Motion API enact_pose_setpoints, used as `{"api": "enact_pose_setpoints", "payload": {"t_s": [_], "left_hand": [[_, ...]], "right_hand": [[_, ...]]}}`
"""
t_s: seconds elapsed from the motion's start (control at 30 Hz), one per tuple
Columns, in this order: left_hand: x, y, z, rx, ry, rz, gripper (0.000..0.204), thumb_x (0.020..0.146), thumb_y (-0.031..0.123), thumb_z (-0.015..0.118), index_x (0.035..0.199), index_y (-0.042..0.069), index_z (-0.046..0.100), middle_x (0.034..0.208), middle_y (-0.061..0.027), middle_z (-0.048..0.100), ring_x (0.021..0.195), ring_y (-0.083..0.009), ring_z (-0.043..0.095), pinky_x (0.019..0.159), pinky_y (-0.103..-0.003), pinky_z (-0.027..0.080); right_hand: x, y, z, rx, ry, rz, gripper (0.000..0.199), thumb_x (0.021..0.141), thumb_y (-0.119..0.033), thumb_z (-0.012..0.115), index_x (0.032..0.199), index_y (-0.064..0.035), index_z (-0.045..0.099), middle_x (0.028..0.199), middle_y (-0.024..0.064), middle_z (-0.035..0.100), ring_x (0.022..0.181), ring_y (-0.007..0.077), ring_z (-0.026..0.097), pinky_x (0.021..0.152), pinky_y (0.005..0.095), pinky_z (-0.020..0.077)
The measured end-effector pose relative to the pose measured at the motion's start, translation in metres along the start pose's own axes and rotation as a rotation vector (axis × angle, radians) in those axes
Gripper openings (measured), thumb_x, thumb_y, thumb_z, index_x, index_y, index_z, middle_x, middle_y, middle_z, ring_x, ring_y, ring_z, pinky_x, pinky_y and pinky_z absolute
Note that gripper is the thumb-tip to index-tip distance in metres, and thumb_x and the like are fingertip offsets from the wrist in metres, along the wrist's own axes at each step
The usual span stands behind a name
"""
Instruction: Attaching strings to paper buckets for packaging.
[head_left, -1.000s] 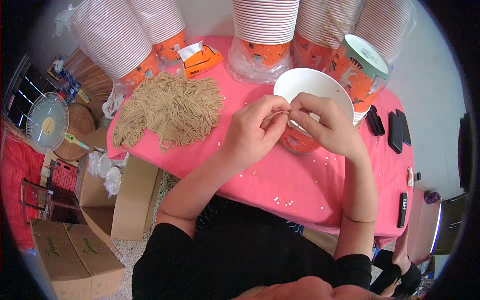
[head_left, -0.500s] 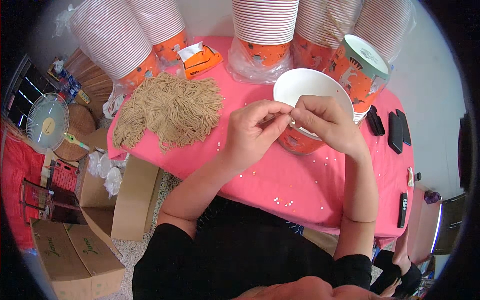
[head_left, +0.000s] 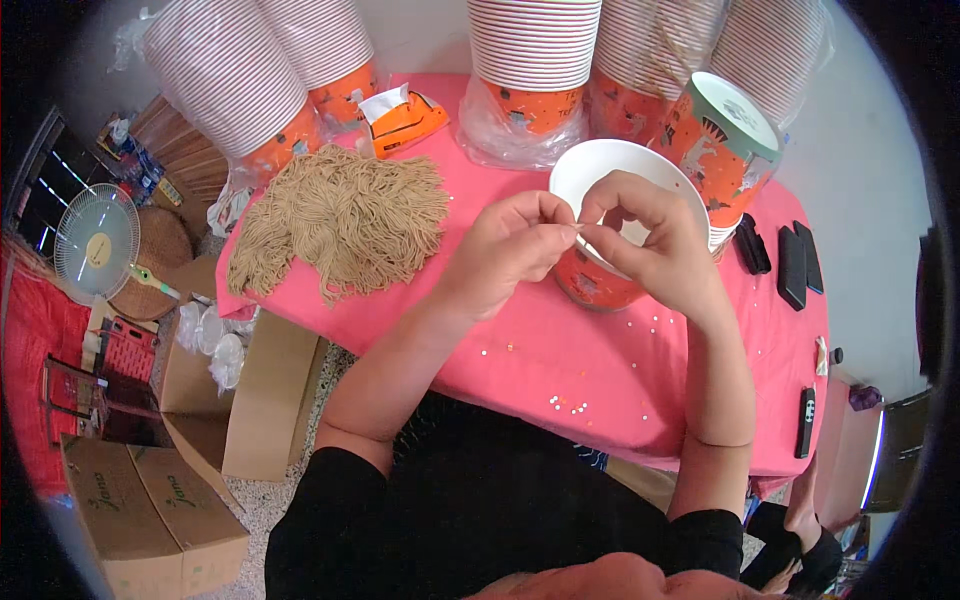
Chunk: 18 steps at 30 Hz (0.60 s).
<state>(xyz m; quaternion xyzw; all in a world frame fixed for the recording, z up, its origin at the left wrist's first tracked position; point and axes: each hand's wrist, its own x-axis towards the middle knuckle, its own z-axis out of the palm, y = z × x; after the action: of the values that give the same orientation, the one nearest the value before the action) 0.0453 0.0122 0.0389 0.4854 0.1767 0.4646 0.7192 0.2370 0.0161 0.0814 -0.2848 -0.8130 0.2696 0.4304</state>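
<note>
An orange paper cup (head_left: 600,285) with a white inside stands upright on the pink tablecloth (head_left: 560,350). Both hands meet over its near rim. My left hand (head_left: 510,250) pinches something thin between thumb and forefinger, and my right hand (head_left: 650,250) pinches at the same spot; it looks like a tan string, but it is too small to be sure. A heap of tan strings (head_left: 340,220) lies on the cloth to the left of my hands.
Tall stacks of paper cups (head_left: 530,60) line the table's far edge, and one stack (head_left: 725,150) leans at the right. An orange packet (head_left: 405,115) lies near the strings. Dark flat objects (head_left: 790,265) sit at right. Small beads (head_left: 565,403) dot the cloth. Cardboard boxes (head_left: 150,500) and a fan (head_left: 95,245) stand on the floor at left.
Both hands stay over the cup's rim. The fingers have shifted slightly, and the pinch point sits a little closer to the cup's middle.
</note>
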Motion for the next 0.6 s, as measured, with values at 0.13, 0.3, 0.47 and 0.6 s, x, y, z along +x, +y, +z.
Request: {"api": "enact_pose_setpoints", "payload": {"t_s": [0.13,0.3,0.47,0.6], "left_hand": [[0.002,0.002,-0.008,-0.097,-0.075,-0.073,0.007,0.091,0.011,0.058,0.096,0.006,0.057,0.072,0.0075,0.046,0.056,0.0005,0.035,0.047,-0.015,0.025],[0.003,0.005,-0.008,-0.183,-0.036,-0.129,0.008,0.091,0.011,0.059,0.098,0.006,0.059,0.072,0.0069,0.048,0.057,-0.0003,0.039,0.046,-0.015,0.028],[0.003,0.004,-0.008,-0.193,-0.008,-0.110,0.009,0.092,0.011,0.060,0.097,0.005,0.060,0.072,0.0065,0.049,0.058,-0.0004,0.040,0.046,-0.015,0.029],[0.002,0.005,-0.007,-0.111,0.005,-0.065,0.009,0.091,0.011,0.061,0.096,0.004,0.061,0.071,0.0063,0.050,0.057,-0.0003,0.040,0.047,-0.016,0.028]], "right_hand": [[0.000,-0.001,0.002,0.040,-0.004,0.085,0.004,0.083,-0.001,0.064,0.083,-0.0003,0.060,0.075,0.0022,0.061,0.063,0.0079,0.054,0.056,0.0242,0.0433],[0.000,-0.004,0.011,-0.009,0.106,-0.013,0.004,0.082,0.002,0.063,0.084,0.0003,0.060,0.074,0.0039,0.062,0.064,0.0108,0.057,0.058,0.0257,0.0457],[0.001,-0.005,0.007,-0.100,0.098,-0.154,0.008,0.081,0.004,0.064,0.088,0.0011,0.062,0.075,0.0069,0.064,0.065,0.0150,0.061,0.060,0.0271,0.0483],[0.000,-0.005,0.008,-0.078,0.087,-0.124,0.011,0.079,0.004,0.065,0.090,0.0010,0.063,0.078,0.0079,0.066,0.067,0.0166,0.063,0.062,0.0278,0.0499]]}}
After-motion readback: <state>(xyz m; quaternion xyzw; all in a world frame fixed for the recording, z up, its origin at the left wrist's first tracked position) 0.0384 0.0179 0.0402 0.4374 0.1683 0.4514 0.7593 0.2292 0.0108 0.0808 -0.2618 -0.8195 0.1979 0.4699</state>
